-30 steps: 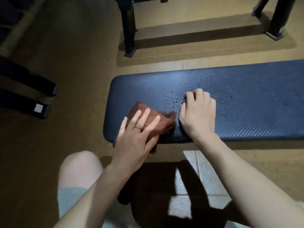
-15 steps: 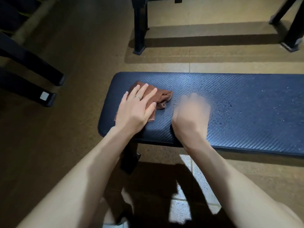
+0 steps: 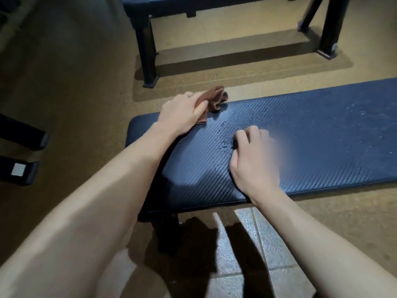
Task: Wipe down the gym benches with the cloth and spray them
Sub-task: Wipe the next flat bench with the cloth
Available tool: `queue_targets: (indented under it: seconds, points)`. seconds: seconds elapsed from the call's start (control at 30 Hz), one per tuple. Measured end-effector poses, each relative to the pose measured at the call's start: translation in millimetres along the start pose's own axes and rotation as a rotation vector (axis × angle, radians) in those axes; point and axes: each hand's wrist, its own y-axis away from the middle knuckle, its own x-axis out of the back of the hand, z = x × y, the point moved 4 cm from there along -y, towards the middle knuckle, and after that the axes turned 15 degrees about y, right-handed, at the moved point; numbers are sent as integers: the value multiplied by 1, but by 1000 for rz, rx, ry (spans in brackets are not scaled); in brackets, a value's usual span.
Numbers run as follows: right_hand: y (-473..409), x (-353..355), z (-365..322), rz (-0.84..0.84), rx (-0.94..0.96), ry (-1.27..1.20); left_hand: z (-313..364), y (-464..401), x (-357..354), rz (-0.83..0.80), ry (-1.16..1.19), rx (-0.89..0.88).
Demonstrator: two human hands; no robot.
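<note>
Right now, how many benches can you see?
2. One bench lies under both hands, blue pad spotted with droplets. A second bench stands beyond it at the top edge, mostly cut off. Dark legs at the left may belong to another.

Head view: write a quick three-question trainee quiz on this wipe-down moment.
1. True or false: the left hand holds the brown cloth at the far edge of the blue bench pad.
2. Which is the right hand doing? A) gripping a spray bottle B) resting on the pad with fingers curled C) hanging off the bench
3. Fill in: droplets sit on the pad between the two ____.

Key: 1 true; 2 B; 3 hands.
</note>
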Motion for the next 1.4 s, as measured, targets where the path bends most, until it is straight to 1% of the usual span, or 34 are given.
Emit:
queue_targets:
  seconds: [0.13, 0.23, 0.33, 0.4, 0.47, 0.53, 0.6, 0.73, 0.87, 0.97, 1.07, 1.13, 1.2, 1.27, 1.33, 1.4]
  points:
    - [0, 0, -1, -2, 7, -15, -44, 41, 26, 54, -15, 63]
    - [1, -1, 0, -6, 0, -33, -59, 64, 40, 116, 7, 102]
    - [-1, -2, -2, -13, 2, -27, -63, 60, 41, 149, -12, 199]
    - [-2, -3, -4, -4, 13, -24, -43, 46, 30, 148, -77, 147]
    - [-2, -3, -4, 11, 14, -27, -11, 29, 7, 96, -132, 32]
    - [-2, -3, -4, 19, 11, -39, 15, 19, -11, 58, -132, -33]
    - [-2, -4, -3, 22, 13, -51, 23, 18, -14, 54, -102, -52]
    - [-3, -4, -1, 5, 11, -74, -10, 33, 8, 21, -6, -33]
    - [-3, -5, 0, -16, 3, -58, -55, 69, 36, 93, -24, 65]
    - [-3, -4, -1, -14, 12, -39, -63, 114, 37, 131, -10, 73]
    - [-3, -4, -1, -3, 17, -31, -49, 178, 30, 111, 40, 57]
    - [-3, -3, -2, 11, 23, -23, -28, 222, 20, 102, 50, 37]
    - [-2, -1, -2, 27, 30, -22, 0, 247, 4, 85, 27, 5]
    - [-2, 0, -2, 34, 35, -32, 31, 250, -15, 76, -43, -43]
    - [-3, -2, 0, 8, 29, -67, 57, 238, -30, 110, -163, -106]
    - [-8, -1, 5, -38, 20, -130, 71, 226, -39, 151, -202, -148]
